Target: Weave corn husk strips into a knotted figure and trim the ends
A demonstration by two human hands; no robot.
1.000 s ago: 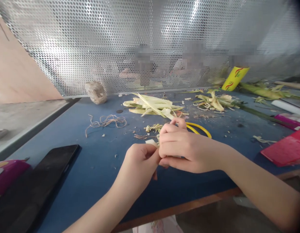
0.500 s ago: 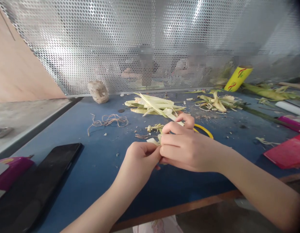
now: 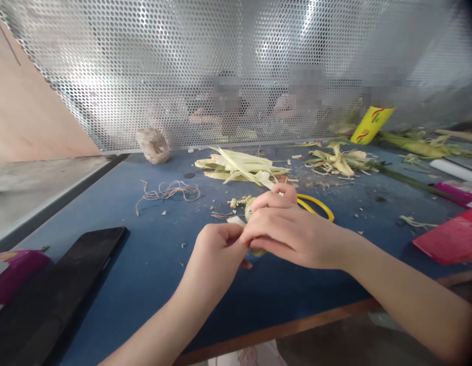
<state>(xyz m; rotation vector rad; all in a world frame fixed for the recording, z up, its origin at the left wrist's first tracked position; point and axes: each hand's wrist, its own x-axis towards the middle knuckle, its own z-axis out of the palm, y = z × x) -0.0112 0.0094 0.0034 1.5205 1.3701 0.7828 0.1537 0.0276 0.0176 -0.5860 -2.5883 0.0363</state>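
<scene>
Both my hands meet over the middle of the blue table (image 3: pixel 144 254). My left hand (image 3: pixel 216 254) is closed in a pinch on a pale green strip of corn husk (image 3: pixel 241 216). My right hand (image 3: pixel 287 229) curls over the same husk piece, fingers closed round it, and hides most of it. A small pale tip of the husk sticks out between the hands. A yellow ring (image 3: pixel 316 203) lies just behind my right hand.
A pile of husk leaves (image 3: pixel 239 168) and a second heap (image 3: pixel 338 160) lie farther back. Tangled twine (image 3: pixel 169 190), a black phone (image 3: pixel 79 264), a pink box (image 3: pixel 449 236), a yellow tube (image 3: pixel 371 124) and a perforated metal screen (image 3: pixel 182 61) with people behind it.
My right hand has shifted slightly left and turned over the husk piece, its fingers curling lower. My left hand has kept its pinch in about the same place.
</scene>
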